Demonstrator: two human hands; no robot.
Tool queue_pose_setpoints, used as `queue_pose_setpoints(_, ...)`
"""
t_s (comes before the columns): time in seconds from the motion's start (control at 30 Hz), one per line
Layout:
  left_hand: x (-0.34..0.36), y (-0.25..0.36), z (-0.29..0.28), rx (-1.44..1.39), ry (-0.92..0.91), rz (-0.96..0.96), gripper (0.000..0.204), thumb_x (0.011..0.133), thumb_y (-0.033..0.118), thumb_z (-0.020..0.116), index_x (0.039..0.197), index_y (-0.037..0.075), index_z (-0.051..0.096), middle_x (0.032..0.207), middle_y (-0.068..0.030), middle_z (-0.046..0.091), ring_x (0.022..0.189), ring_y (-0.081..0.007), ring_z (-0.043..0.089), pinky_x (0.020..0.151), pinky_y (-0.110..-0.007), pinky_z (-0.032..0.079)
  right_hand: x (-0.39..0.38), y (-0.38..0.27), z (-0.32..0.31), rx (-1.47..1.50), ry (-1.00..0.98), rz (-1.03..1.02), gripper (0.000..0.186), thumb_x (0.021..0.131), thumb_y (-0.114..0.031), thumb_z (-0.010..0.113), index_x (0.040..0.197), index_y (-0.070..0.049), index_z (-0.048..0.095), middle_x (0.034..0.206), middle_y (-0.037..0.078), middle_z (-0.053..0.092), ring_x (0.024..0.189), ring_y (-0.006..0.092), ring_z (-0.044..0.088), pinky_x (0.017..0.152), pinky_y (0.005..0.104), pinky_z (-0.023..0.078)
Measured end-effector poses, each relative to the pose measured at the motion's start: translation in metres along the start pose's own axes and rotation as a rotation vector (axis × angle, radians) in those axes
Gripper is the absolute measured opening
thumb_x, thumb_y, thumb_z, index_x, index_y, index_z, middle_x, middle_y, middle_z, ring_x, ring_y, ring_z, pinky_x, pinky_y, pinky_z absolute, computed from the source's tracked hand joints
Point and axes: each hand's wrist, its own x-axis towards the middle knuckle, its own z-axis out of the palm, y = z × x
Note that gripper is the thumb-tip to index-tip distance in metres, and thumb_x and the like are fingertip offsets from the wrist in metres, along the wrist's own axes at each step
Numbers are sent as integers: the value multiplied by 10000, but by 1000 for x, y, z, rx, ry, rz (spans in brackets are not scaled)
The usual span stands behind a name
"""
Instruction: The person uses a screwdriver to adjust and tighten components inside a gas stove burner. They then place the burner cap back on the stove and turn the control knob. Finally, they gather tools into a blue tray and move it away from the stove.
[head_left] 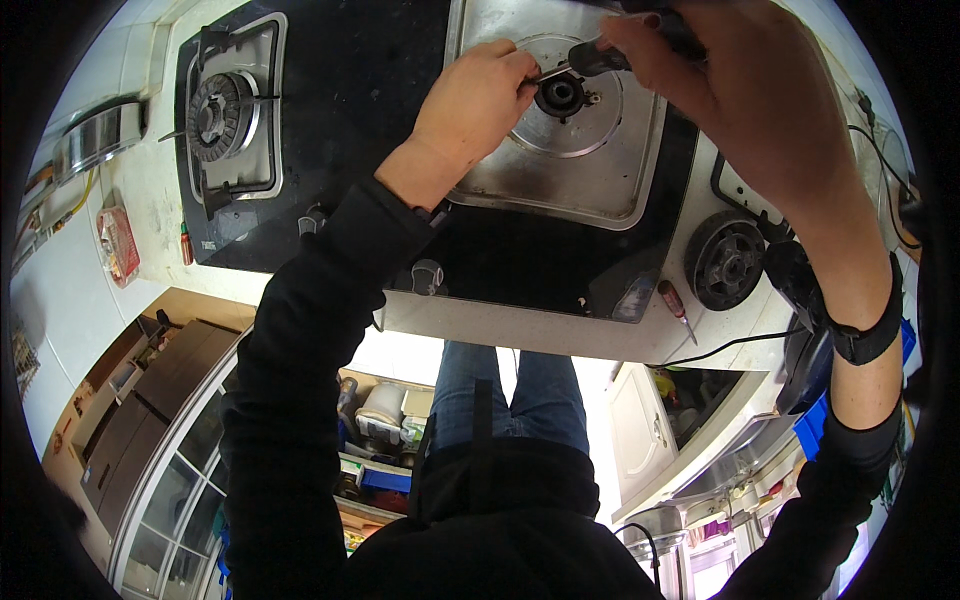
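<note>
My right hand is closed around a dark power screwdriver, whose metal bit points left. The fingers of my left hand are pinched together at the bit's tip; whether they also hold a small part is hidden. Both hands are above the right-hand burner well of a black glass gas hob. Beneath the tool lies the bare burner base, a dark round piece set in the steel drip tray. My right hand covers the tool's far end.
The left burner keeps its cap and pan support. To the right, a removed black burner cap lies on the counter near a red-handled screwdriver and a black cable. Another small screwdriver and a red packet are at left.
</note>
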Motion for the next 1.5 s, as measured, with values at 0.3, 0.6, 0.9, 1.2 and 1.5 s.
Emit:
queue_pose_setpoints(0.3, 0, -5, 0, 78, 30, 44, 141, 864, 162, 709, 957, 56, 697, 922, -88, 634, 881, -328, 648, 761, -425, 547, 7, 6, -3, -119, -129, -259, 181, 909, -188, 703, 919, -43, 595, 729, 75, 660, 583, 219, 636, 581, 372, 524)
queue_pose_setpoints(0.6, -4, -17, -3, 41, -18, 112, 161, 861, 148, 712, 987, 55, 675, 949, -91, 644, 889, -342, 646, 757, -433, 537, 7, 2, 1, -89, -90, -298, 185, 917, -197, 700, 936, -37, 611, 734, 79, 667, 598, 212, 646, 600, 366, 533)
queue_pose_setpoints(0.9, -4, -20, -2, 162, 0, 198, 154, 862, 162, 697, 975, 60, 670, 980, -131, 665, 885, -359, 645, 780, -450, 548, 2, 6, 3, -60, -73, -288, 192, 925, -207, 696, 953, -30, 626, 740, 83, 674, 614, 205, 655, 618, 359, 542)
queue_pose_setpoints(1.2, 0, -9, -6, -14, -37, 18, 149, 863, 146, 719, 994, 82, 691, 937, -97, 667, 831, -320, 660, 734, -408, 551, 0, 8, 3, -79, -74, -296, 202, 933, -216, 693, 970, -24, 641, 745, 88, 681, 630, 198, 664, 637, 352, 550)
queue_pose_setpoints(1.5, 4, -11, -5, -86, -38, 12, 115, 839, 116, 743, 919, 50, 694, 846, -74, 637, 751, -257, 668, 701, -348, 551, 4, 2, -20, 20, -166, -232, 218, 942, -228, 689, 978, -15, 662, 756, 99, 696, 666, 194, 686, 657, 348, 560)
